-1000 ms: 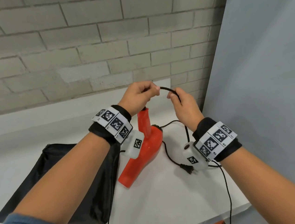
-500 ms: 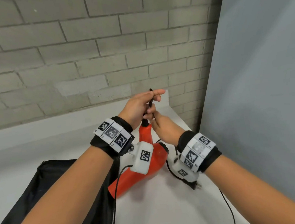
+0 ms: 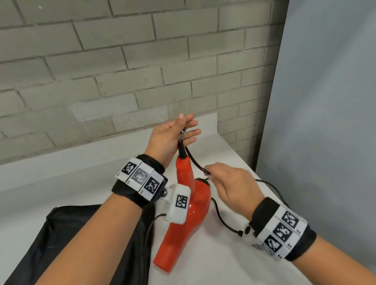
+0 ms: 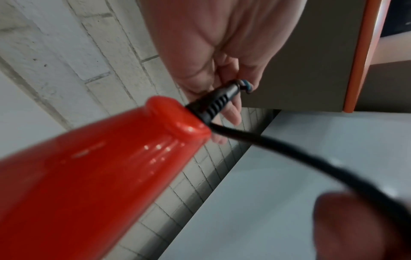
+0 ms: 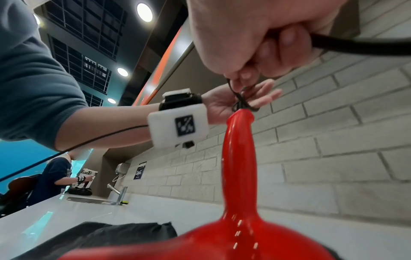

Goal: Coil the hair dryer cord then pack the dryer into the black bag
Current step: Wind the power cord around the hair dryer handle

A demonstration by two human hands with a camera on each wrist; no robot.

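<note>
Cord (image 3: 196, 162) runs in a short black arc from the top of the red hair dryer (image 3: 184, 213), which stands on the white counter (image 3: 216, 265) with its handle pointing up and its nozzle resting toward the person. The left hand (image 3: 171, 139) sits at the handle's top end, thumb and forefinger pinching the cord just above the ribbed black strain relief (image 4: 213, 105) while the other fingers stretch out straight; a bit of blue shows at the pinch in the left wrist view. The right hand (image 3: 234, 188) hovers lower and just to the right of the handle, fingers curled around the cord, which leaves its grip toward the right in the right wrist view. More of the cord trails in loops on the counter beside and behind the right wrist, and its plug is hidden. The black bag (image 3: 67, 255) lies flat on the counter left of the dryer, partly under the left forearm, touching or nearly touching the nozzle. A grey brick wall (image 3: 108, 69) rises behind the counter, a plain grey panel (image 3: 338, 106) at right.
</note>
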